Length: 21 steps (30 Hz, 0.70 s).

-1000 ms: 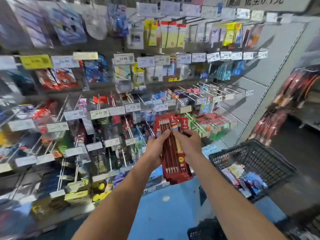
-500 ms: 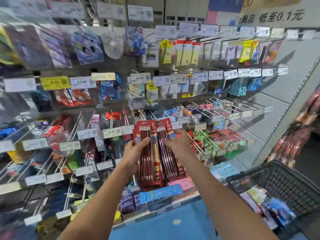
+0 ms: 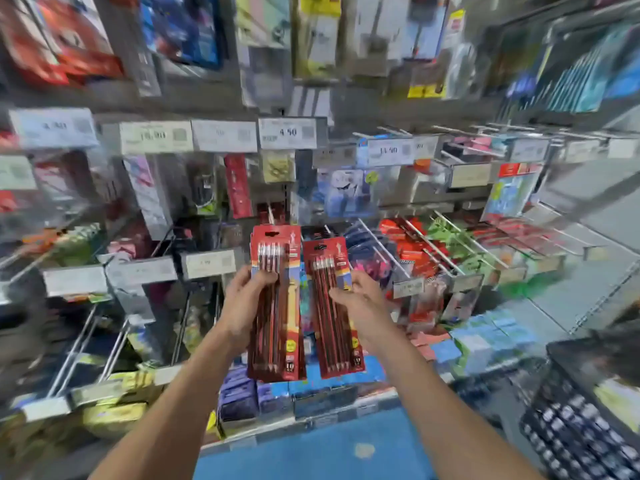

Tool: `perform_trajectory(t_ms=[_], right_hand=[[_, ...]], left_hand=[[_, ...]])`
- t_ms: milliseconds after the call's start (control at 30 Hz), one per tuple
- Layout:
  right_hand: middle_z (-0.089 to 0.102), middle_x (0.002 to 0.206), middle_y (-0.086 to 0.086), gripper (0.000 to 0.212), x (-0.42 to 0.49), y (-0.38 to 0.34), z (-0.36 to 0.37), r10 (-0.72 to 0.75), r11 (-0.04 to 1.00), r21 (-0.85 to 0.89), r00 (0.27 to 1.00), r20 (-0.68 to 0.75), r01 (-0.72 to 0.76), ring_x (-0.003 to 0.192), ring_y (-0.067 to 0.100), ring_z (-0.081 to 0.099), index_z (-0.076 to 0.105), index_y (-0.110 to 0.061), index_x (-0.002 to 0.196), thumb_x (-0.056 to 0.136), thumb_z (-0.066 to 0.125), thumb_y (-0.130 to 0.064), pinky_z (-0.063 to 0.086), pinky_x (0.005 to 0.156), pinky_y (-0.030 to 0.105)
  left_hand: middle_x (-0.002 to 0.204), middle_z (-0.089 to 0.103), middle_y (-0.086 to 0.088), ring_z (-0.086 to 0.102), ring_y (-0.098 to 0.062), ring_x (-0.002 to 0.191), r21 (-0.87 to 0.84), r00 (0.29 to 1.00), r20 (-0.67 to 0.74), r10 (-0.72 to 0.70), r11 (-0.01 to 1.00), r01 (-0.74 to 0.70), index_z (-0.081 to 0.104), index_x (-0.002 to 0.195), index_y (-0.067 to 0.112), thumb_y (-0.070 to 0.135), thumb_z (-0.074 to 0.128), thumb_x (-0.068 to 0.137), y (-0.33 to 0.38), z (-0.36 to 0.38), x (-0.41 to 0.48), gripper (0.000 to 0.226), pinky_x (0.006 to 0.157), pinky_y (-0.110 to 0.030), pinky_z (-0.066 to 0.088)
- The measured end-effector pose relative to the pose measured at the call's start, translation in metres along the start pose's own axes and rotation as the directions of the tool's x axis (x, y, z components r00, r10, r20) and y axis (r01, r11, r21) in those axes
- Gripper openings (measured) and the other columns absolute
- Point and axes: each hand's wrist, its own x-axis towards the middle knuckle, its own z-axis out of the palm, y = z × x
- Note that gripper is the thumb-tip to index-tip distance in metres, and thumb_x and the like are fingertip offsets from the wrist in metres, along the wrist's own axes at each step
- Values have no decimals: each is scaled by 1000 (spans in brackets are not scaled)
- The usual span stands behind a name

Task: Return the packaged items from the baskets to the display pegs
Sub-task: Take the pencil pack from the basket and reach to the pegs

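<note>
Trouble is brewing: left hand [image 3: 246, 306] is gripping one pencil pack [image 3: 278, 317], right hand [image 3: 362, 308] the second pack [image 3: 332, 327] (blurry, though), probably fumbling one-handed onto the pegs [image 3: 382, 245].

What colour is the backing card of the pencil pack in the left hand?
The pencil pack card is red; head view.

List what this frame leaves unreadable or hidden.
- Head view, white price labels: motion blur smears most figures.
- Black mesh basket: cut off by the right edge and blurred; contents unclear.
- Stock behind the red cardboard pencil packs gripped by the left hand and right hand: hidden by them.
</note>
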Motion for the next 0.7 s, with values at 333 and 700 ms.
perform_trajectory(t_ms=[333,700], right_hand=[[63,121,-4,32,86,164,60,-285,933,224,959,-16,281,117,15,56,55,-22,105,82,71,-7,41,97,33],[68,110,5,27,105,184,84,-411,892,207,912,2,402,101,18,62,57,-16,117,95,62,-1,48,92,32]], left_hand=[[68,60,-7,57,-20,50,-35,925,165,341,940,-340,64,90,16,27,70,58,-106,-56,48,34,47,-26,50],[68,68,-4,63,-19,56,-160,854,275,441,897,-411,74,71,14,35,50,87,-99,-63,42,35,54,-26,54]])
